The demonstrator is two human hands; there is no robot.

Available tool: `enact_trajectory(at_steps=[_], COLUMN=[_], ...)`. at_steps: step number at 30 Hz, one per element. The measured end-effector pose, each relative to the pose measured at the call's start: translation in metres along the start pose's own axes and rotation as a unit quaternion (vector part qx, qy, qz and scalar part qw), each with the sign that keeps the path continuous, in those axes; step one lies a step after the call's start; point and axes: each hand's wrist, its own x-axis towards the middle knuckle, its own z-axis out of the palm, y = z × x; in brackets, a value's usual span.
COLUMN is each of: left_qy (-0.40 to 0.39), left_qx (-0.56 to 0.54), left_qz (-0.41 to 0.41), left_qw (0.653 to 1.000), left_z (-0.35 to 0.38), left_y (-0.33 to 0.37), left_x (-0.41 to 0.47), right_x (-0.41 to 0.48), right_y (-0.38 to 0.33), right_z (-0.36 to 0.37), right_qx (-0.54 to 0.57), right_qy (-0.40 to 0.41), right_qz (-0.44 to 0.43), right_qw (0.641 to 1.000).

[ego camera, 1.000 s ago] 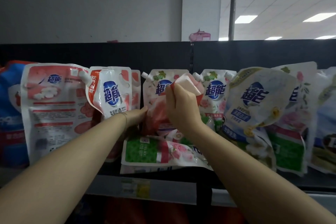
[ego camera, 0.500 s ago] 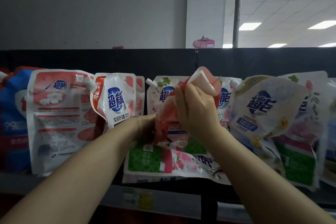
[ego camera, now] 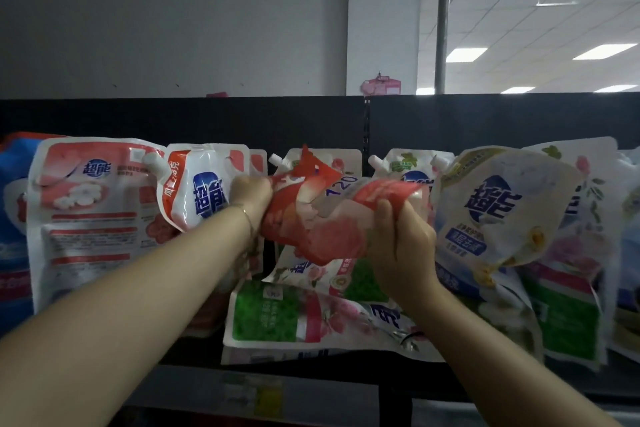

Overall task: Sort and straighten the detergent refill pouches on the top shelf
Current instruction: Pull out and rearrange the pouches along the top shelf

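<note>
A person's two bare hands hold a crumpled, glossy red-and-pink plastic refill pouch (ego camera: 318, 218) sideways in the air, just in front of the row of pouches on the top shelf. The left hand (ego camera: 251, 196) has its fingers curled tight round the pouch's left end. The right hand (ego camera: 401, 243) clamps the right end, so the pouch stretches between the two fists. On its creased face the number "120" can be read; the other print is too crumpled to make out.

Just to the left stands a white pouch with an orange-red band (ego camera: 197, 191) and the blue "超能" logo. Beyond it is a large pink-and-white pouch (ego camera: 93, 218) of the same brand. To the right leans a pale yellow-and-white pouch (ego camera: 502, 211), also marked "超能". Below the hands a green-and-pink floral pouch (ego camera: 294, 315) lies flat on the shelf. Floral pouches with white spouts stand behind the held one, against the black back panel (ego camera: 207, 121).
</note>
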Motion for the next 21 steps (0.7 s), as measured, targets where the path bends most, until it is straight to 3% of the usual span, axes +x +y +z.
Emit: enact_trajectory(at_steps=[4,7,9,12,15,17,19,21], left_qy=[0.141,0.212,0.21,0.175,0.196,0.167,0.125,0.087], left_qx=[0.008,0.002,0.033,0.14,0.241,0.325,0.424,0.52], left_qz=[0.139,0.241,0.342,0.421,0.391,0.372,0.382,0.411], left_qw=[0.98,0.947,0.915,0.879,0.866,0.853,0.811,0.744], left_z=[-0.021,-0.033,-0.028,-0.006,0.003,0.003,0.007,0.013], left_y=[0.052,0.094,0.111,0.098,0.053,0.035,0.028,0.024], left_x=[0.009,0.008,-0.001,-0.015,-0.01,-0.008,-0.009,-0.016], right_x=[-0.009,0.0,0.005,0.01,0.011,0.012,0.015,0.018], right_y=[0.007,0.014,0.02,0.019,0.014,0.014,0.015,0.015], right_z=[0.013,0.023,0.024,0.016,0.006,0.002,0.002,0.009], right_qx=[0.024,0.044,0.022,-0.022,-0.047,-0.079,-0.11,-0.155], right_qy=[-0.059,-0.185,-0.27,-0.292,-0.318,-0.346,-0.37,-0.416], right_qz=[0.228,0.415,0.472,0.459,0.426,0.395,0.365,0.325], right_qw=[0.971,0.89,0.839,0.839,0.846,0.847,0.847,0.835])
